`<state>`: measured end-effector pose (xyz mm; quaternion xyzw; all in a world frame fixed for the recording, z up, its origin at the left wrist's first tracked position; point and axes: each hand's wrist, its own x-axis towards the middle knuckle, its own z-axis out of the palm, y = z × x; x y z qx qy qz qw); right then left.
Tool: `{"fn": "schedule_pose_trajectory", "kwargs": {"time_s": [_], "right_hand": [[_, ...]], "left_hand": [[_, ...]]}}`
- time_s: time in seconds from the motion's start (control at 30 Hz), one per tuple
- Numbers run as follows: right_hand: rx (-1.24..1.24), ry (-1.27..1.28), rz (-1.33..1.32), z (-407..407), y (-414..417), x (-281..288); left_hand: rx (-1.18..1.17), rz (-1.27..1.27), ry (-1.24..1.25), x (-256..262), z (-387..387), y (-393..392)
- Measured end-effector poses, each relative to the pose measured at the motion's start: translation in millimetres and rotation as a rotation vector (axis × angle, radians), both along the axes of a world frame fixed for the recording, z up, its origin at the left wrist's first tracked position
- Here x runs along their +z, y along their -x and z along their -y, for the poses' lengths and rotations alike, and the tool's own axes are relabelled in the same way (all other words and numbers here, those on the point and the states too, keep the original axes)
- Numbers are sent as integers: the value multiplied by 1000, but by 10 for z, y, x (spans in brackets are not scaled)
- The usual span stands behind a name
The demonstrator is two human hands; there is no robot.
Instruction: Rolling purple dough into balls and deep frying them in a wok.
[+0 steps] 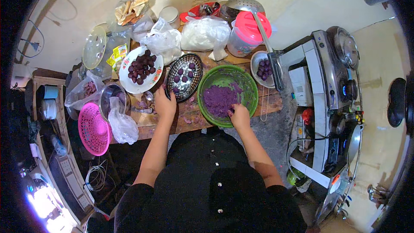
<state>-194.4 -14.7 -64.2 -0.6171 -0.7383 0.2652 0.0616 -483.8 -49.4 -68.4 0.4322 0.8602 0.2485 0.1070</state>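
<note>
A green plastic bowl [252, 81] holds crumbly purple dough [218, 100]. My right hand [240, 116] reaches over its lower right edge, fingertips at the dough; whether they hold a piece is unclear. My left hand [165, 103] is at the near edge of a black oval basket [201, 68], beside a purple ball [175, 90]. Several more balls lie on white powder in the basket. To its left, a floral plate [126, 84] bears a pile of darker balls [141, 66]. On the right, a small bowl [254, 63] holds purple balls [264, 69].
A wooden table [271, 102] carries a bag of white powder [205, 34], a pink-lidded container [252, 27] and a long-handled skimmer [262, 29]. Left stand a pink basket [93, 129] and metal bowl [113, 102]. At right, a gas stove [330, 71] has a lit burner [344, 90].
</note>
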Motion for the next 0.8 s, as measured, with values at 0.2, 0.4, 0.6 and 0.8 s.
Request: {"fn": "schedule_pose_trajectory", "kwargs": {"time_s": [0.2,0.4,0.6,0.8], "right_hand": [[-201,131,-206,-122,-15,67],[0,-18,-126,-109,-41,-52],[69,-3,42,-78,66,22],[-265,361,-481,-245,-139,-58]], "left_hand": [[-151,-119,-91,60,93,22],[-361,-353,39,109,-53,-43],[-386,-378,154,-5,-197,59],[-221,-106,-139,252,-180,-113]]}}
